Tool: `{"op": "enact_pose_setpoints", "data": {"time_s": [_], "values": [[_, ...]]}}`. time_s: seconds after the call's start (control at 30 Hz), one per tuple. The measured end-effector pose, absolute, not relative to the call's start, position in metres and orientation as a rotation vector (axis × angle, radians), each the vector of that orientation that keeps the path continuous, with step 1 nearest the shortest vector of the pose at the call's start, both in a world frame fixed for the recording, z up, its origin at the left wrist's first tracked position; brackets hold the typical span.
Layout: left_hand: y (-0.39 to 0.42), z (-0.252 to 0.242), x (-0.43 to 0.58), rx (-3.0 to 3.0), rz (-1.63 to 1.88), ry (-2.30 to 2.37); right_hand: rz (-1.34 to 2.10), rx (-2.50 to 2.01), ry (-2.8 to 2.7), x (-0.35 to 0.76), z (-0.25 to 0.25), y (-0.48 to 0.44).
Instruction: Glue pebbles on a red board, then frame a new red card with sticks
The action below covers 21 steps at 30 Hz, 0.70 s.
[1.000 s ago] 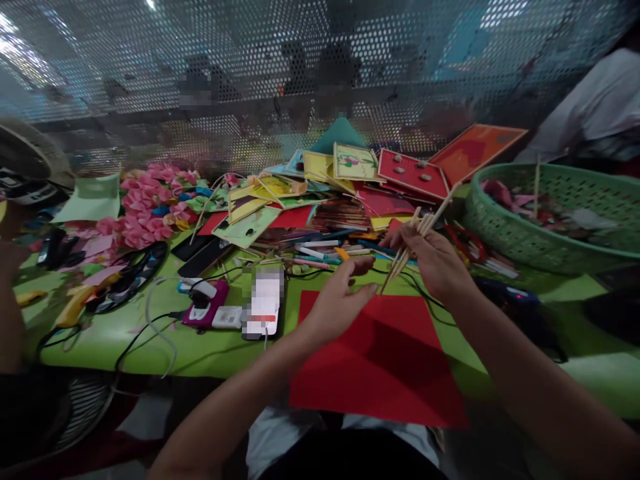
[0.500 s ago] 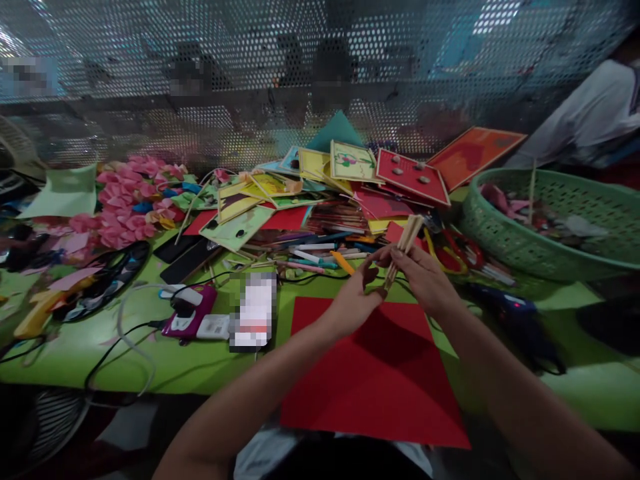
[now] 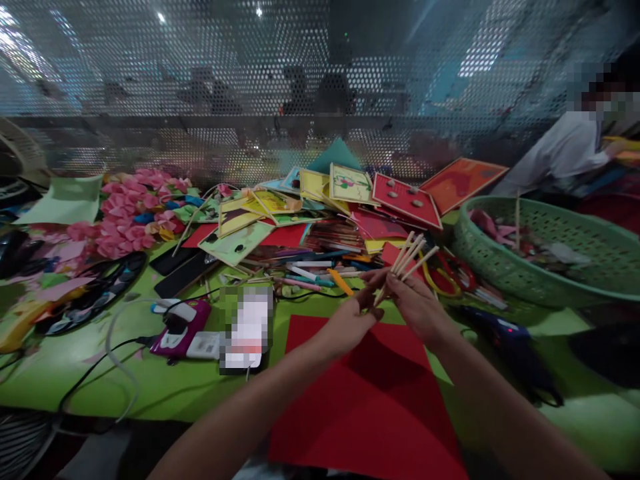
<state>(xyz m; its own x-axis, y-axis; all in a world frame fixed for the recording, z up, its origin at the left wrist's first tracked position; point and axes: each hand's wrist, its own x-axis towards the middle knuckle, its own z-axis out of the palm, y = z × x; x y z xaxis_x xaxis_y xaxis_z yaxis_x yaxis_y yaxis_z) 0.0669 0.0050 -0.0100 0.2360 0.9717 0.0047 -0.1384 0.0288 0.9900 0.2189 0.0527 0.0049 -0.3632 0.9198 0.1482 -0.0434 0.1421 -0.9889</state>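
A small bundle of thin wooden sticks (image 3: pixel 409 256) fans out at its upper end, held up in front of me. My right hand (image 3: pixel 417 305) pinches it around the middle. At the lower end, the fingers and thumb of my left hand (image 3: pixel 354 319) close around the sticks. Both hands are above the far edge of a red sheet of paper (image 3: pixel 370 407), which lies flat before me and catches their shadow. Just beyond the hands are marker pens (image 3: pixel 310 273) and a pair of scissors with yellow handles (image 3: pixel 443 285).
Handmade cards (image 3: pixel 353 183) pile up at the back against a perforated metal screen (image 3: pixel 225 133). A green basket (image 3: pixel 550 280) and a dark glue gun (image 3: pixel 510 340) are on the right. Leftward lie a phone (image 3: pixel 250 327), a purple power strip (image 3: pixel 183 327), cables and pink paper flowers (image 3: pixel 130 213).
The sticks have spread from a tight bundle into a fan. My view has tilted up slightly, so the table things appear lower. A person at the right shows more.
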Motion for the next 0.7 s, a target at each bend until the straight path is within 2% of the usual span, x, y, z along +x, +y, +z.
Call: {"op": "enact_pose_setpoints", "data": {"time_s": [0.43, 0.7], "values": [[-0.004, 0.001, 0.069, 1.248, 0.965, 1.026, 1.273, -1.044, -1.635, 0.218, 0.021, 0.047], [0.014, 0.028, 0.039, 1.557, 0.895, 1.551, 1.196, -0.953, -1.315, 0.227, 0.006, 0.060]]}}
